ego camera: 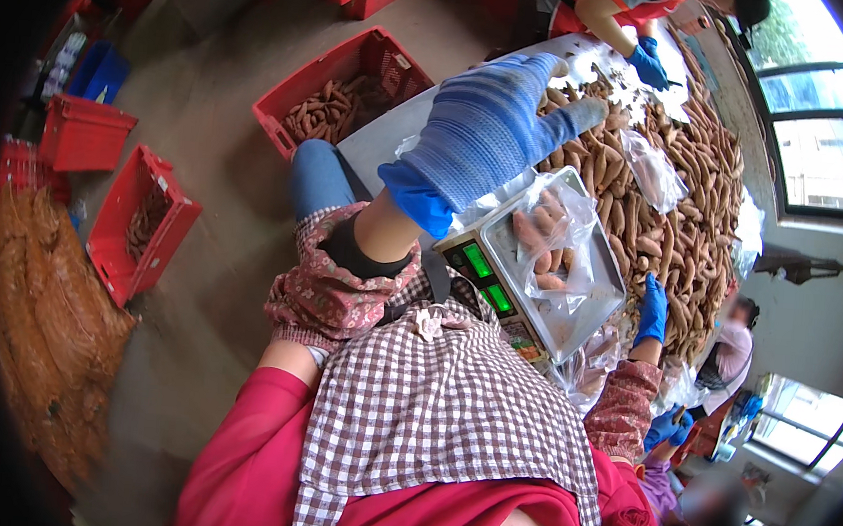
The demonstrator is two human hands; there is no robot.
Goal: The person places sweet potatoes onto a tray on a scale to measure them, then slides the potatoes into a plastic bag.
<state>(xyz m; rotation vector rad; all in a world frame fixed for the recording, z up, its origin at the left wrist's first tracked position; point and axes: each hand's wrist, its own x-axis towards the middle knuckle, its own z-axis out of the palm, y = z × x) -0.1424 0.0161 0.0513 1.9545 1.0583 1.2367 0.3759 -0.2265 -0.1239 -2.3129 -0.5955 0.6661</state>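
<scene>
My left hand [486, 124], in a blue striped knit glove over a blue glove, reaches over the near edge of a heap of sweet potatoes [686, 259]; its thumb and fingers are apart and nothing shows between them. My right hand [653, 312], in a blue glove, rests at the heap's near side, right of the scale; its palm side is hidden. Between my hands stands a digital scale [483, 271] with a metal pan and lit green displays. On the pan lies a clear plastic bag [559, 240] with several sweet potatoes. Another clear bag [652, 169] lies on the heap.
Filled clear bags [590, 363] lie beside the scale. A red crate [277, 125] of sweet potatoes stands by the metal table [379, 135]; another red crate [120, 220] is on the floor at left. A co-worker's gloved hand [648, 62] is across the table; two people are at right.
</scene>
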